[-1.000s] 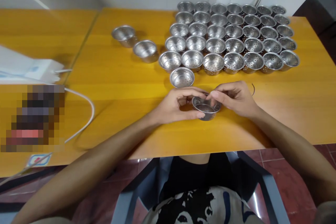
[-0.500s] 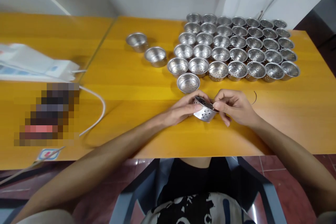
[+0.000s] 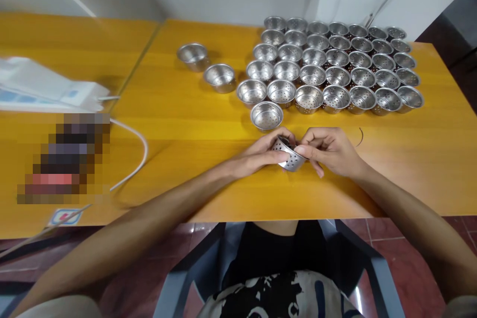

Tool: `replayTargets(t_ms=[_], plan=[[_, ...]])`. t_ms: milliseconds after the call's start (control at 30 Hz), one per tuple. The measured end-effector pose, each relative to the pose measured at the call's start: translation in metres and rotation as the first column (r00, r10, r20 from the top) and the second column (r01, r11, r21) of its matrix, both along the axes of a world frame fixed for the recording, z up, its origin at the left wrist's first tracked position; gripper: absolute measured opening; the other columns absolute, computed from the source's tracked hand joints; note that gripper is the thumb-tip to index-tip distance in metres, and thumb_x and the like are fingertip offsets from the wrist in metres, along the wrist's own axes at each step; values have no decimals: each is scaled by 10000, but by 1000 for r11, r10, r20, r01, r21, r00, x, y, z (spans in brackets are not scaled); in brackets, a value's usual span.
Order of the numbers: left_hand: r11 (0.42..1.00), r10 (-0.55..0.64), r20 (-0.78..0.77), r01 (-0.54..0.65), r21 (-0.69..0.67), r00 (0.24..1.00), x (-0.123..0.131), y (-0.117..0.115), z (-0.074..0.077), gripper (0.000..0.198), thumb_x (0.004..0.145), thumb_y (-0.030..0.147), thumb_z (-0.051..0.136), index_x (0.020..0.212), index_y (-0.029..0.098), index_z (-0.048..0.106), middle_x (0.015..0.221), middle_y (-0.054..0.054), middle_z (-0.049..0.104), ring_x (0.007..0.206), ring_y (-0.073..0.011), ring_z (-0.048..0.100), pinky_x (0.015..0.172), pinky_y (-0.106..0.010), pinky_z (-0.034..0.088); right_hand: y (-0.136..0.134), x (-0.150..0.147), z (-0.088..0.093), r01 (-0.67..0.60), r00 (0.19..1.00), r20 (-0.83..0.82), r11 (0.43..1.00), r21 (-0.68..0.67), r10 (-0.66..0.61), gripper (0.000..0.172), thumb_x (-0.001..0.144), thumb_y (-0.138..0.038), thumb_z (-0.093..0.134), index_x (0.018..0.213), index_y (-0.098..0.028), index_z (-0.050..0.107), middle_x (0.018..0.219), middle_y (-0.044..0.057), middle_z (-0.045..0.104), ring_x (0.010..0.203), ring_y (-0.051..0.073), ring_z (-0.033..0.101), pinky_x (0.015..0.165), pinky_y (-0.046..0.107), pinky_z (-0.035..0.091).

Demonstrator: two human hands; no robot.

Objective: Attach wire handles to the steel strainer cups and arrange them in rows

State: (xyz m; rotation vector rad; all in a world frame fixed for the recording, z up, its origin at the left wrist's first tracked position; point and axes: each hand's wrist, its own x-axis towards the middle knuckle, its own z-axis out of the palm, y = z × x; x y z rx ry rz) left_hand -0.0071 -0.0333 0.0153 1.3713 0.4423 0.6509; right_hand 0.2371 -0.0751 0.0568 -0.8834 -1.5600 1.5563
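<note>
Between my two hands, above the front of the table, is a perforated metal cup (image 3: pixel 294 161), tilted with its rim toward the upper right. My left hand (image 3: pixel 263 155) grips its left side, the thumb pressed on the outer wall and the fingers curled behind. On the right, my right hand (image 3: pixel 328 151) pinches the cup's rim between thumb and fingers; whether a small part is also in that pinch I cannot make out. Just beyond my left hand, a single perforated cup (image 3: pixel 267 117) stands upright on the table.
Rows of similar metal cups (image 3: pixel 337 99) fill the table's back right. Two more cups (image 3: pixel 219 79) stand to their left. A thin curved dark strip (image 3: pixel 360 136) lies right of my right hand. At left are a white power strip (image 3: pixel 48 87), its cable (image 3: pixel 143 146) and a blurred-out object (image 3: pixel 67 154).
The cup has been tipped so that more of its outer wall faces me. My left thumb now lies lower on the wall. My right hand has shifted slightly left along the rim.
</note>
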Motion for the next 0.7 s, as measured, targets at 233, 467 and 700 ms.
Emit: replayTargets(t_ms=[233,467,700], plan=[[1000,6,-10,-6,27,1000,1,0,3,601,909,712,916,1169,220,689,999,-22,642,897,-192,598,784,-319,491,-2,-3,0,2,1000,11,1000,0,-2,442,978,-569,948,879,-204,719,544,-84,643,374,73,550,405,188,370],[944,81,25,-85,317,996,-3,-2,5,496,968,600,884,1218,228,671,1145,-72,735,976,-227,701,867,-356,572,0,1,-10,46,997,-64,998,47,-43,391,1006,-547,925,990,-219,714,726,-64,673,465,74,615,426,189,460],[439,356,195,-348,828,914,0,-7,2,666,862,413,997,1447,286,704,1508,-158,753,1309,-351,756,1126,-562,606,1,1,-13,136,989,-54,990,-33,-137,571,962,-556,952,1377,-262,691,1283,65,756,647,85,669,418,200,553]])
